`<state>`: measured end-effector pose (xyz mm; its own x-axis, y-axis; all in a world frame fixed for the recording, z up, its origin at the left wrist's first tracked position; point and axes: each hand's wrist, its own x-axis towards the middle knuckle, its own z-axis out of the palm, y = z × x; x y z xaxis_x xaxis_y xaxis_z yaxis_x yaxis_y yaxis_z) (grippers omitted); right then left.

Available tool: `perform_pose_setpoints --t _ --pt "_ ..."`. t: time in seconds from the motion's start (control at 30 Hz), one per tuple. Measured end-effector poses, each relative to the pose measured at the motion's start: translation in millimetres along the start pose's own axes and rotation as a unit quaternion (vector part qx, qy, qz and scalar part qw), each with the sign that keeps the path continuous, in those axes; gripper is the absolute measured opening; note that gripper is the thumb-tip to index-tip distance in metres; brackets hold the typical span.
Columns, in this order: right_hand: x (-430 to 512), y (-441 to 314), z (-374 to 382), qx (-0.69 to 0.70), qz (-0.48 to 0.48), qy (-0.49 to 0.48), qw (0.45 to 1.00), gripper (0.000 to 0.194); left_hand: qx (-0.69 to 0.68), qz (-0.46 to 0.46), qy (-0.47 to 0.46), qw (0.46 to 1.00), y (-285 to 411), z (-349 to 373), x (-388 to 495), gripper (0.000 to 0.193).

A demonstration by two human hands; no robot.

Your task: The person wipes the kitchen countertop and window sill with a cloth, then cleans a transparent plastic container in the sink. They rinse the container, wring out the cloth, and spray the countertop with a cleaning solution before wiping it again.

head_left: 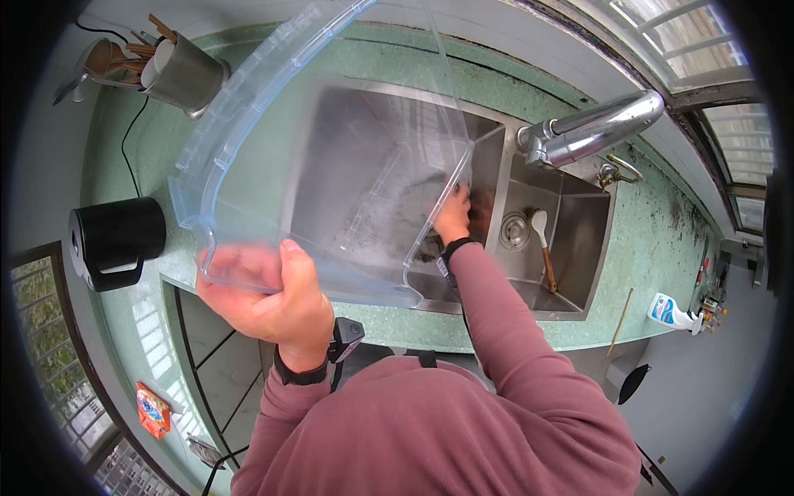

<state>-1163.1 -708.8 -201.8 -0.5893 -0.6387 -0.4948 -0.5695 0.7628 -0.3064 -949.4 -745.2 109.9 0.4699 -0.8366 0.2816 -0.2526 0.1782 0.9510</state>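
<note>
A large clear plastic bin [366, 286] with a bluish rim is tilted over the left basin of a steel double sink [499, 198]. My left hand [267, 291] grips its near left corner, fingers behind the plastic and thumb on the near side. My right hand [456, 211] reaches down into the left basin beside the bin's right edge. Its fingers are partly behind the clear wall, so whether they hold anything is unclear. Through the plastic I see whitish suds or water [384, 239] low in the basin. Both wrists wear dark bands.
A chrome faucet [595, 130] arches near the right basin, where a wooden-handled brush [544, 248] leans. A spray bottle [671, 312] and a thin stick [620, 322] lie right. Left are a black kettle [118, 242], a steel utensil holder [183, 74] and an orange packet [153, 410].
</note>
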Motion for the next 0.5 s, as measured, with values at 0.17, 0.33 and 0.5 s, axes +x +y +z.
perform_pose_setpoints --t 0.17,0.33,0.5 --pt "-20.6 -4.8 38.6 -0.313 -0.172 -0.144 0.923 0.065 0.001 0.004 -0.02 1.0 -2.6 -5.7 -0.3 0.063" --pt "-6.8 9.2 37.4 -0.211 -0.077 -0.237 0.945 0.046 0.008 -0.013 -0.014 1.0 -6.3 -7.1 -4.1 0.069" --pt "-76.0 -2.0 -55.7 -0.155 -0.129 -0.188 0.961 0.028 -0.063 -0.065 -0.035 0.995 -3.5 -7.7 -3.8 0.07"
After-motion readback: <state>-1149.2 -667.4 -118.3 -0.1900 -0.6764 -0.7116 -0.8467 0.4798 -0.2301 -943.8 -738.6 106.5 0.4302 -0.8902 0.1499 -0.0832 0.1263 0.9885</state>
